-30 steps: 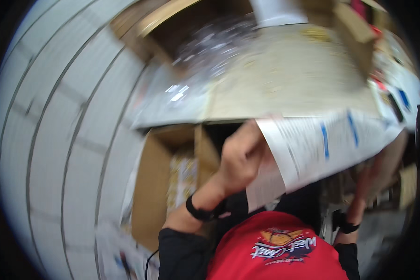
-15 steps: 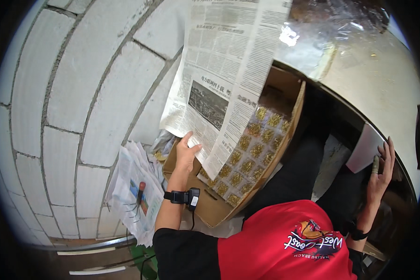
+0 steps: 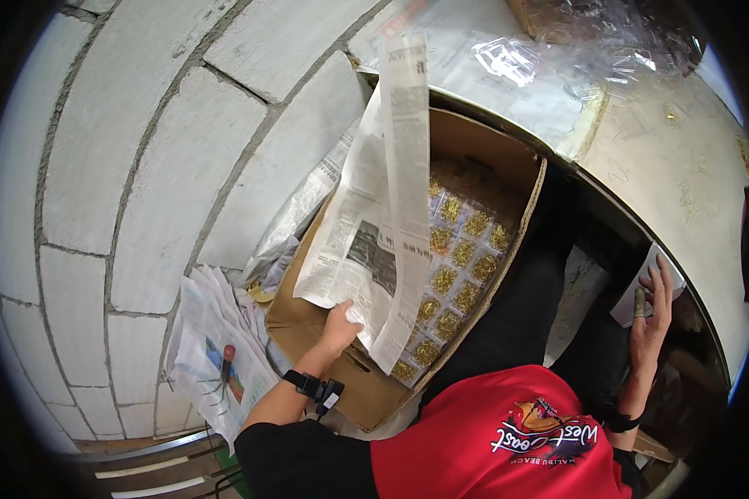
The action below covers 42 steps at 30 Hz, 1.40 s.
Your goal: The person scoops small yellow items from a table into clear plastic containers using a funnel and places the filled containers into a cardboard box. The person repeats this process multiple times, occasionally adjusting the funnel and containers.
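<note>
My left hand [image 3: 339,323] grips the lower edge of a folded newspaper sheet [image 3: 377,208], which stands up tall over an open cardboard box [image 3: 508,158]. Inside the box lie several small clear packets of gold-coloured pieces [image 3: 458,266] in rows. My right hand [image 3: 651,312] is off to the right, fingers spread, resting against a white sheet [image 3: 656,274] at the edge of a pale table [image 3: 682,166]. A dark band with a small device sits on my left wrist.
A white block wall [image 3: 158,166] fills the left side. More newspaper sheets [image 3: 216,341] lie crumpled on the floor between wall and box. Clear plastic wrap [image 3: 582,41] lies on the table top. My red shirt fills the bottom.
The view has swung from the table top down to the box by the wall. The newspaper in my left hand has folded narrower and now stands more upright over the box.
</note>
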Tool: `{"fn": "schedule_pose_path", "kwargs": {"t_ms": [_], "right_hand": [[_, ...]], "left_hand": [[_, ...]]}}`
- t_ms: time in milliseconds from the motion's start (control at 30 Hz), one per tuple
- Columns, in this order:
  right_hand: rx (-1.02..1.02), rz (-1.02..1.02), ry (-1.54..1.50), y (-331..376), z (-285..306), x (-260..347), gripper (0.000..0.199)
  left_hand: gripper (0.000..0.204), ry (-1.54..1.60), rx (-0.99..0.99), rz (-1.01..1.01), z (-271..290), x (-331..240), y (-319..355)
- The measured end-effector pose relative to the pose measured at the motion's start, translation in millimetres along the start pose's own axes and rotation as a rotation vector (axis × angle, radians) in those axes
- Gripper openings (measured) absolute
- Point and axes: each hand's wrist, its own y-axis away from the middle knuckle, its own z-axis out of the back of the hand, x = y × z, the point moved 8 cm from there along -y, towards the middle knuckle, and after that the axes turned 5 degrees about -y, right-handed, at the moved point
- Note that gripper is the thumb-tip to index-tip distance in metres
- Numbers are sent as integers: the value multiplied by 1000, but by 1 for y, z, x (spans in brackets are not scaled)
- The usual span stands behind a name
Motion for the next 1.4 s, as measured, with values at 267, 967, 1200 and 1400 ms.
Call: {"fn": "schedule_pose_path", "kwargs": {"t_ms": [267,967,1200,1400], "right_hand": [[90,-54,-22,13,-7,-8,46],[147,-69,116,30,18,-3,44],[228,-114,207,38,9,-6,44],[256,-85,195,33,5,3,36]], "left_hand": [[66,-617,310,11,-54,43,-3],[65,-785,-103,-878,-189,-165,-93],[62,-739,-151,-808,-211,-174,-122],[61,-707,-213,-775,-213,-186,-129]]}}
